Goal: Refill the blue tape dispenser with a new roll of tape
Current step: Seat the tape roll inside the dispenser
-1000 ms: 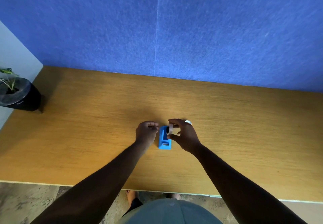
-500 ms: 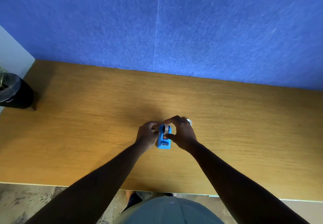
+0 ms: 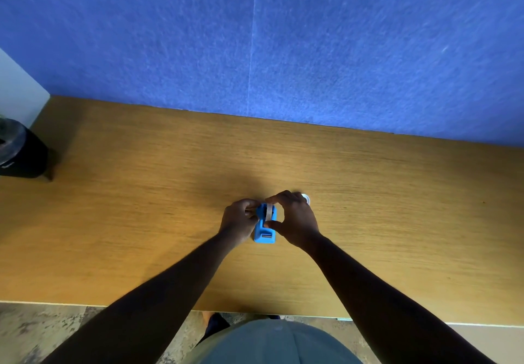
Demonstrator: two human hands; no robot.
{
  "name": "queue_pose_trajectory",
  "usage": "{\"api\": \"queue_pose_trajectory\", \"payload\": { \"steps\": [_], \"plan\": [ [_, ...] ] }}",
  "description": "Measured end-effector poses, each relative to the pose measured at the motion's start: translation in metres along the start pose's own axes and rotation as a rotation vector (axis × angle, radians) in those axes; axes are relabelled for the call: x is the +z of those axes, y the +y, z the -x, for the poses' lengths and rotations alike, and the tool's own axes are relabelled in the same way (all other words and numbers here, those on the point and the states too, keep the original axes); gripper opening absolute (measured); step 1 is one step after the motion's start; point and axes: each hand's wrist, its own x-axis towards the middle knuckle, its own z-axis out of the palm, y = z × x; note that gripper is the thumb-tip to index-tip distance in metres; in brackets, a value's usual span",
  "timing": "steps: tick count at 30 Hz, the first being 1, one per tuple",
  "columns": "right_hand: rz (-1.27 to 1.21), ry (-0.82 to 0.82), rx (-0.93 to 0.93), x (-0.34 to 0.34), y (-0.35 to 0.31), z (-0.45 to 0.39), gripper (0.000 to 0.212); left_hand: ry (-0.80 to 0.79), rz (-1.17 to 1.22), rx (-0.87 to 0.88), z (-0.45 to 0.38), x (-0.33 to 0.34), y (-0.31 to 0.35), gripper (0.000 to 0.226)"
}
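Note:
The blue tape dispenser (image 3: 265, 231) stands on the wooden table (image 3: 141, 207), its cutter end toward me. A roll of tape (image 3: 268, 212) sits upright in the dispenser's cradle. My left hand (image 3: 239, 220) grips the dispenser's left side, fingertips at the roll's hub. My right hand (image 3: 295, 219) pinches the roll, index finger over its top and thumb in front of it. A small white round object (image 3: 305, 197) lies on the table just behind my right hand, mostly hidden.
A black pot (image 3: 19, 156) stands at the table's far left edge. A blue felt wall (image 3: 283, 46) rises behind the table. The table's front edge (image 3: 141, 304) runs near my body, with floor below it.
My right hand has carried the roll from beside the dispenser down into its cradle. My left hand has closed in on the dispenser's side. The camera has tilted slightly.

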Motion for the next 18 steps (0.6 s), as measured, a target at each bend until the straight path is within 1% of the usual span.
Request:
{"api": "queue_pose_trajectory", "payload": {
  "steps": [12,16,18],
  "plan": [
    [0.020,-0.056,0.002,0.0047,0.0020,-0.0036,0.058,0.002,-0.021,-0.013,-0.0028,-0.0003,-0.0008,0.045],
    [0.014,-0.059,-0.008,0.0051,0.0038,-0.0038,0.059,0.003,-0.019,0.009,0.0010,-0.0015,0.0032,0.046],
    [0.004,-0.067,-0.010,0.0043,0.0044,-0.0041,0.059,0.007,-0.018,0.048,0.0032,-0.0020,0.0063,0.045]
  ]
}}
